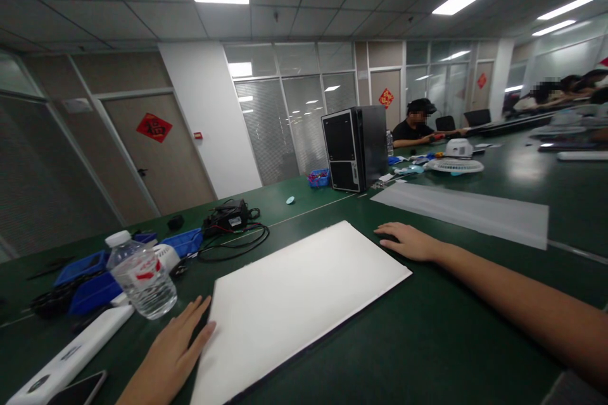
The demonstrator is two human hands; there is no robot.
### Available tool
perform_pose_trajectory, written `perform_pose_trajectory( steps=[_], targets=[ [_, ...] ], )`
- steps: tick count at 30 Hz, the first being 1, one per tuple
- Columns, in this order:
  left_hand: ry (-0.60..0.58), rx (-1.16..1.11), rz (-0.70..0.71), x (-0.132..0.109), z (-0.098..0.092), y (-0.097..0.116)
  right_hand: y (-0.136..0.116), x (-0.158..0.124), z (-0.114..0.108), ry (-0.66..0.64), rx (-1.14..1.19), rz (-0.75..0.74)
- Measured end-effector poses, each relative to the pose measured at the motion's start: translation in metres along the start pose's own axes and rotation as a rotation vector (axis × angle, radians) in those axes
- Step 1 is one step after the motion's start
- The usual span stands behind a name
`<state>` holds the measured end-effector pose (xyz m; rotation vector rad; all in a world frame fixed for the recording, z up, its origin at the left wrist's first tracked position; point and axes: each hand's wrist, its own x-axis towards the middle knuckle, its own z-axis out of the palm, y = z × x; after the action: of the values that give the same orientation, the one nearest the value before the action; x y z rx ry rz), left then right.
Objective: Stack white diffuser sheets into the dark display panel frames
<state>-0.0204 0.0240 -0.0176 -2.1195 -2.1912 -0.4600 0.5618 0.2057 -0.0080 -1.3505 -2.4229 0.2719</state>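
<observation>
A flat white rectangular board or sheet (294, 304) lies on the green tabletop (427, 342) in front of me. My left hand (173, 345) rests at its left edge, fingers stretched out and the thumb touching or nearly touching the edge. Beyond the opposite edge, my right hand (408, 242) lies on the table with its fingers extended, close beside the board. Neither hand grips anything. A clear plastic water bottle (142, 278) stands just past my left fingers.
Blue trays (92, 291) and a black power adapter (228, 216) with cables sit at the left. A white elongated device (71, 354) and a phone (80, 389) lie near my left arm. Farther back are a black computer case (356, 149), a translucent sheet (465, 209) and a seated person (413, 130).
</observation>
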Motion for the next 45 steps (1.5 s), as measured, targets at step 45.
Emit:
perform_pose_trajectory(
  steps=[45],
  targets=[
    [-0.132, 0.07, 0.084, -0.005, -0.01, 0.02, -0.018, -0.013, -0.032, -0.447, 0.286, -0.16]
  ],
)
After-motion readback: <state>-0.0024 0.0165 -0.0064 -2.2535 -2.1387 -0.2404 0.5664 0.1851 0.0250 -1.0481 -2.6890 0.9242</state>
